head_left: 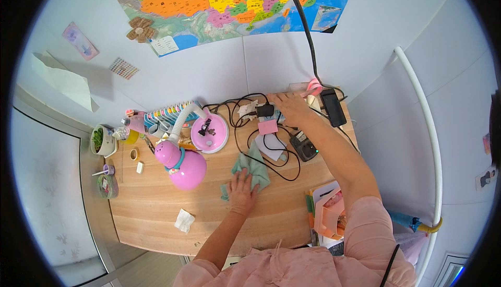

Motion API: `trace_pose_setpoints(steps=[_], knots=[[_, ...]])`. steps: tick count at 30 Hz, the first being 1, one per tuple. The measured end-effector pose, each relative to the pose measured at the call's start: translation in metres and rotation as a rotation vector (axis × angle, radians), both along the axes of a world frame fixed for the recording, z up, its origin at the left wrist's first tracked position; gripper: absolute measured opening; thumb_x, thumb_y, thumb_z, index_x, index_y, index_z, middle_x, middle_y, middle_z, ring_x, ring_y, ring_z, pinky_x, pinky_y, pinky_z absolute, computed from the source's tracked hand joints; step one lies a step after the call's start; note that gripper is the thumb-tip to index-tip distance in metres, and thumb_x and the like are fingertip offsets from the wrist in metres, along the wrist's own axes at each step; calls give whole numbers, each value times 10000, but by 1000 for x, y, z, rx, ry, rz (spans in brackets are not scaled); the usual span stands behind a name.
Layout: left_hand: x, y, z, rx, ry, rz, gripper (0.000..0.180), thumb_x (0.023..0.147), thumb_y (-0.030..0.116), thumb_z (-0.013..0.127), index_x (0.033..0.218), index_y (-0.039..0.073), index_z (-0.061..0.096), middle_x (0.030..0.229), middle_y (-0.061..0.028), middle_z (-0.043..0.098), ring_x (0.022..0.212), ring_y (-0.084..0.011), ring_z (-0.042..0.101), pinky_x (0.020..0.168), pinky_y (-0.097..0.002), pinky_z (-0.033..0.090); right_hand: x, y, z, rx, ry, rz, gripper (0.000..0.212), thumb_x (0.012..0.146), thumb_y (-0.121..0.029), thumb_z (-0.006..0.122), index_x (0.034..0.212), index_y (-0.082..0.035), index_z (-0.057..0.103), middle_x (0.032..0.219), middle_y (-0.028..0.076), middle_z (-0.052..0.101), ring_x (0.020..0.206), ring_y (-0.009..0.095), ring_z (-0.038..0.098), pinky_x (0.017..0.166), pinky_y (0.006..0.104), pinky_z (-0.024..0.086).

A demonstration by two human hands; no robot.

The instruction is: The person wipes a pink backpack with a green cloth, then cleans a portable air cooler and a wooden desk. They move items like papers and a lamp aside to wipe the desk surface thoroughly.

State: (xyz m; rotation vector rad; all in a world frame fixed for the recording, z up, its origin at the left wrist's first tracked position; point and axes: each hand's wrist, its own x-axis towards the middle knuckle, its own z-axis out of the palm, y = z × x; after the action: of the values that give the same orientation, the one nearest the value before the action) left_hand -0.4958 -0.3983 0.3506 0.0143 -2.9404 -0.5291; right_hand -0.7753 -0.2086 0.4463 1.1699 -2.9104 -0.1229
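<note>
My left hand [241, 192] lies flat with spread fingers on a crumpled green cloth [252, 168] on the wooden desk. At the back of the desk my right hand [290, 107] stretches out, fingers extended beside a black power plug [265, 110]. Whether its fingertips touch the plug or the cables, I cannot tell. Just in front of it are a small pink block [268, 127] and a white piece [270, 146], with black cables looped over and around them. A black charger [303, 146] with a green light sits below my right forearm.
A pink lamp [189, 169] with a round base [210, 133] stands left of the cloth. White tissue [184, 220] lies near the front edge. On the right are a pink organiser [330, 214] and a black box [333, 107]. A potted plant [98, 140] stands far left.
</note>
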Motion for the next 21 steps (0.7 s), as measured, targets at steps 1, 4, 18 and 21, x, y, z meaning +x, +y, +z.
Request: trace_pose_setpoints(steps=[1, 4, 18, 21], knots=[[-2, -4, -5, 20, 10, 31, 396, 884, 286, 586, 1178, 19, 585, 1404, -123, 447, 1266, -354, 399, 1010, -499, 312, -8, -1, -2, 14, -24, 24, 849, 638, -219, 790, 1378, -86, 395, 1250, 96, 528, 1181, 278, 489, 997, 403, 351], [-21, -17, -7, 45, 126, 223, 380, 874, 252, 614, 1175, 22, 586, 1404, -129, 444, 1250, -350, 417, 1001, -502, 321, -19, -5, -2, 125, -70, 73, 803, 631, -219, 790, 1333, -65, 431, 1190, 88, 545, 1145, 272, 511, 958, 398, 387], [-74, -10, -13, 100, 105, 154, 373, 861, 156, 616, 1190, -7, 555, 1379, -171, 444, 1269, -367, 396, 1038, -493, 318, -8, 12, 20, -8, -83, 66, 622, 650, -182, 757, 1177, 14, 489, 1156, 150, 510, 1118, 316, 497, 956, 398, 427], [-116, -9, -13, 120, 109, 34, 372, 836, 116, 613, 1187, 2, 558, 1367, -158, 452, 1271, -356, 396, 1051, -485, 314, -24, 26, 20, -83, -71, 73, 647, 627, -228, 787, 1149, 6, 486, 1130, 145, 504, 1097, 311, 502, 944, 391, 434]])
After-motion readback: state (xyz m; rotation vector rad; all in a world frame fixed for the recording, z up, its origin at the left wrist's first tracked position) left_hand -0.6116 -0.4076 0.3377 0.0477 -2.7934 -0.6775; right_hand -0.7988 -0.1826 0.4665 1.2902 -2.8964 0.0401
